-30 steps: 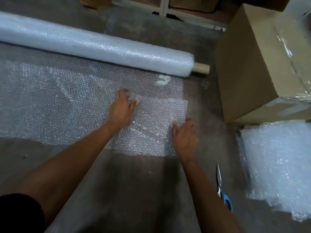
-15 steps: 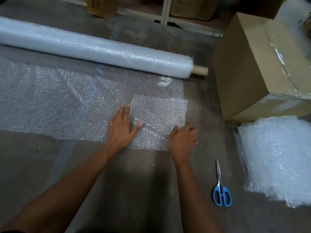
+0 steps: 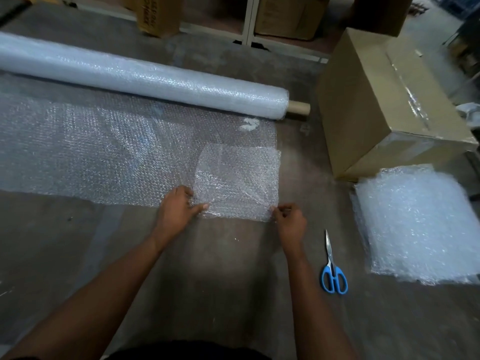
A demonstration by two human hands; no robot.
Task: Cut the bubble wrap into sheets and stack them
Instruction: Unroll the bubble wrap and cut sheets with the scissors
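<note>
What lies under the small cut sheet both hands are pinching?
The cut sheet rests on the unrolled bubble wrap; grey floor shows faintly through. Anything more is blurred.

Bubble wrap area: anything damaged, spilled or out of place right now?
Nothing stands out. Both hands, left hand and right hand, pinch the cut sheet's near corners; scissors lie closed beside the stack.

Both arms are bare from the wrists up to where they leave the picture, with no sleeve, watch, band or glove showing on either one. The left hand point(image 3: 179, 211) and the right hand point(image 3: 290, 224) are bare too, and no ring can be made out on the fingers. A strip of black clothing point(image 3: 187, 350) shows along the lower edge, between the two forearms.
</note>
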